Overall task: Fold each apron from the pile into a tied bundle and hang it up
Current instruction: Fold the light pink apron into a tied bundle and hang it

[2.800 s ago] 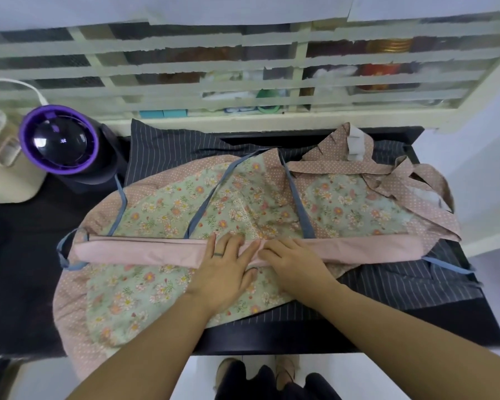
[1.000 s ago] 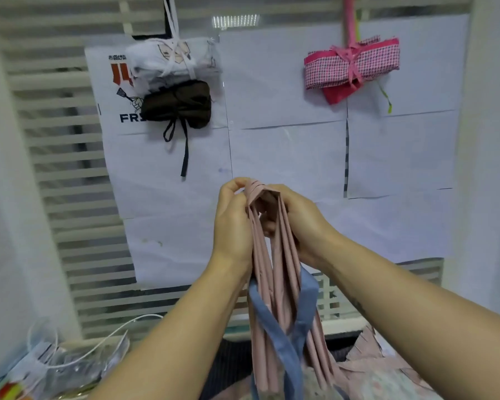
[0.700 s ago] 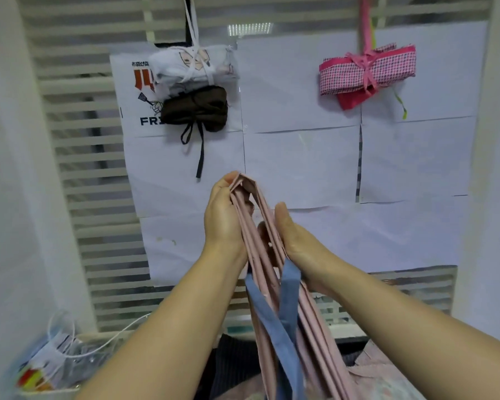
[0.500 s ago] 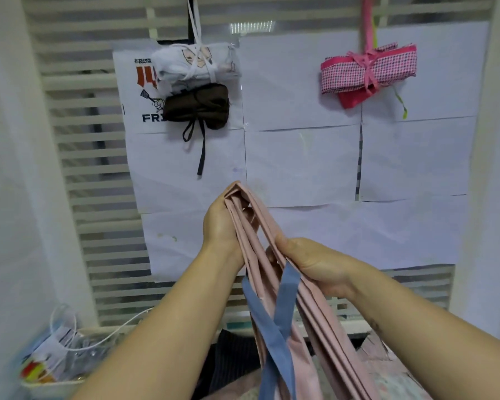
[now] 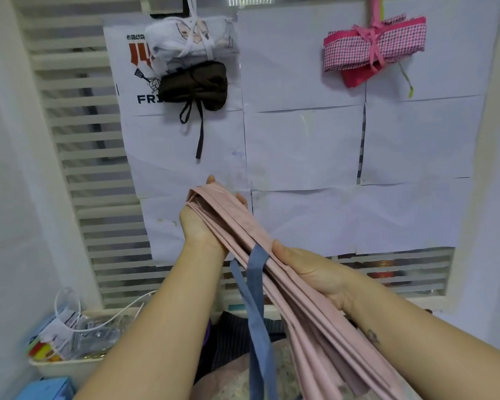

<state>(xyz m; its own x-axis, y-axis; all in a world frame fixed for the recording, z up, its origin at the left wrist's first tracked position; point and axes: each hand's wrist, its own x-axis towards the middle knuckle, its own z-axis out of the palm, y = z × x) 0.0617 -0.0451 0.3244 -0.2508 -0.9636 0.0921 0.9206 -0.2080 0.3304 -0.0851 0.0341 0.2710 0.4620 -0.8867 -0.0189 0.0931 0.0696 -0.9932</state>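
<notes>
Our left hand is clasping the folded top end of the pink apron, thumb and fingertips curling round the fold. Our right hand is gripping the same pleated strip lower down, thumb lying on top and fingers tucked beneath, so neither hand is loose. To do this step well, as we are judging it, we should be holding the layers stacked and taut between the two hands. We should be squaring the edges before doubling the strip over, and leaving the blue strap free for the tying. That strap is dangling between our forearms, and the rest of the apron is trailing down toward the worktop, where a dark striped cloth is showing. Beyond, three tied bundles are hanging against the paper-covered wall. A white bundle is hanging with a brown bundle just beneath it, and a pink checked bundle is hanging well to the right. A tray of clutter is sitting at lower left.
</notes>
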